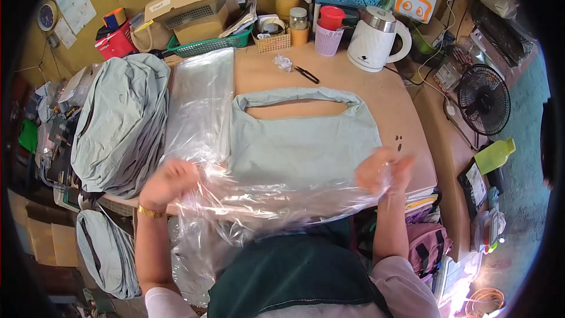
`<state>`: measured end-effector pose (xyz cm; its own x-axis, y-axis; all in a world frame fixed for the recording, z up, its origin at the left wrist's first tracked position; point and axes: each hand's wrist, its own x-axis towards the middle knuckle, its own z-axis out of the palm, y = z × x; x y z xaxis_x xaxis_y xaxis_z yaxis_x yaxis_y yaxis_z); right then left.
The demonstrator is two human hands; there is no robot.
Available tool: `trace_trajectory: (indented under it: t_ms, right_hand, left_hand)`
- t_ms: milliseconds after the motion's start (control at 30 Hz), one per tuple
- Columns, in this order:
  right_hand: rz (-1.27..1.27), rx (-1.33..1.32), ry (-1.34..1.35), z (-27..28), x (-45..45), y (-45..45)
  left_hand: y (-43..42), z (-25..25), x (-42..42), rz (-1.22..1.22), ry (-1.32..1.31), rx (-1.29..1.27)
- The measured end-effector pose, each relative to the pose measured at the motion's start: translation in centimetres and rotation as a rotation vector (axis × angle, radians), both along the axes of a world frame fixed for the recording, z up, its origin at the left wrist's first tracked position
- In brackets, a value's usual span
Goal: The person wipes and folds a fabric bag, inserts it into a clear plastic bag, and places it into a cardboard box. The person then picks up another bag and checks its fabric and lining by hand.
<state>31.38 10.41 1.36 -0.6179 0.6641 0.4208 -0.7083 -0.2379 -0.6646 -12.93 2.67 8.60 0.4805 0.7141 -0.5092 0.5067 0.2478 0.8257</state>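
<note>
Stretching a clear, crinkled plastic bag [282, 200] along the near edge of the brown table [253, 70], with the grip of the left hand [170, 182] and of the right hand [383, 171] apparently closed on film, though too blurred for telling exact finger placement. Facing a pale grey-green cloth bag [300, 144] laid flat on the table just beyond, partly overlapped by that film. Seemingly at the step of opening the plastic, next likely calling for parting its mouth and fitting it smoothly over the cloth.
</note>
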Motion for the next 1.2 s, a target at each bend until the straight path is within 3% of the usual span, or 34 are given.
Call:
trace_trajectory:
  t_ms: [33,67,100,133,167,200,267,300,333,367,400,467,500,533,567,600,633,667,700,733,767,800,833,867,933,1000,1033,1100,1133,1200]
  right_hand:
    - [-0.124,0.306,-0.479,-0.3,-0.1,0.4]
    - [-0.116,0.310,-0.477,-0.1,-0.5,0.2]
    - [0.027,0.499,-0.819,1.3,-1.8,-0.4]
    - [0.176,0.691,-1.155,2.0,-2.7,-0.7]
    - [-0.075,0.546,-0.954,-0.6,-1.5,-1.2]
    - [-0.457,0.270,-0.687,-1.8,-1.1,-0.9]
    - [-0.791,-0.024,-0.397,-2.6,-0.2,0.0]
    - [-0.446,-0.228,-0.089,-2.6,0.4,0.8]
    - [-0.092,-0.418,0.214,-2.7,0.5,1.3]
    - [-0.060,-0.336,0.014,-4.4,0.5,1.4]
    - [-0.020,-0.234,-0.177,-6.1,0.5,1.5]
    - [0.026,0.305,-0.733,-4.0,0.2,1.3]
    - [0.149,0.395,-0.827,-2.2,-1.0,0.7]
    - [0.273,0.485,-0.918,-1.4,-1.9,0.4]
    - [0.098,0.319,-0.772,-3.1,-1.2,0.6]
    - [-0.072,0.193,-0.605,-4.8,-0.6,0.8]
    - [-0.305,-0.189,-0.290,-5.4,-0.8,1.8]
    - [-0.527,-0.570,0.037,-5.6,-0.9,2.4]
    - [0.088,-0.420,0.242,-4.1,-2.2,2.0]
    - [0.094,-0.422,0.242,-3.2,-2.7,1.7]
    - [0.139,0.024,-0.260,-2.5,-3.0,1.5]
    - [0.152,0.237,-0.520,-2.6,-3.1,1.5]
    - [0.178,0.487,-0.755,-2.6,-3.2,1.5]
    - [0.079,0.424,-0.682,-3.6,-3.0,1.4]
    - [-0.015,0.358,-0.610,-4.0,-2.4,1.8]
    - [-0.513,-0.415,0.070,-3.6,-1.7,2.8]
    - [-0.512,-0.416,0.070,-3.5,-2.0,2.6]
    - [-0.377,-0.531,-0.034,-2.9,-2.9,2.0]
    - [-0.331,-0.569,-0.068,-2.7,-3.3,1.7]
    - [0.013,0.713,-0.883,-2.2,-4.0,1.2]
  left_hand:
    - [0.8,-0.9,0.0,0.374,-0.520,0.120]
    - [1.4,-1.7,-0.2,0.748,-1.040,0.248]
    - [1.6,-2.4,-0.5,0.757,-1.040,0.257]
    - [1.6,-2.9,-1.1,0.562,-1.171,0.130]
    - [1.4,-3.1,-1.6,0.361,-1.287,0.002]
    - [-0.7,-2.9,1.1,0.915,-0.955,0.206]
    - [0.7,-0.9,0.2,-0.208,-0.348,0.353]
    - [0.7,-0.9,0.0,-0.194,-0.344,0.349]
    - [0.7,-1.2,0.0,-0.030,-0.151,0.231]
    - [0.9,-1.6,-0.2,0.133,0.039,0.110]
    - [1.3,-2.2,-0.6,0.143,0.040,0.109]
    - [2.2,-3.3,-1.3,0.815,-1.030,0.372]
    - [2.1,-3.2,-1.3,0.822,-1.030,0.376]
    - [2.1,-3.0,-1.1,0.526,-1.275,0.052]
    - [1.9,-2.8,-0.7,0.205,-1.477,-0.278]
    - [1.3,-2.4,0.0,0.213,-1.481,-0.269]
    - [0.3,-1.9,1.1,0.143,-0.942,-0.010]
    - [0.5,-2.1,0.7,0.074,-0.616,0.067]
    - [0.8,-2.4,0.3,-0.037,-0.299,0.129]
    - [1.5,-3.5,-0.9,-0.031,-0.297,0.129]
    - [2.1,-4.8,-2.0,0.351,-0.632,0.226]
    - [2.3,-4.9,-2.4,0.741,-0.962,0.321]
    - [2.0,-4.8,-2.8,0.744,-0.963,0.325]
    - [1.7,-4.5,-3.2,0.603,-1.256,0.071]
    - [0.8,-2.9,-1.9,0.442,-1.528,-0.196]
    - [-0.1,-1.9,1.0,-0.127,-0.246,0.660]
    - [-0.1,-2.1,0.7,-0.126,-0.245,0.658]
    - [0.3,-2.9,-0.5,0.108,0.075,0.218]
    - [0.6,-3.2,-0.8,0.107,0.076,0.217]
    - [0.8,-3.5,-1.2,0.642,-0.734,0.376]
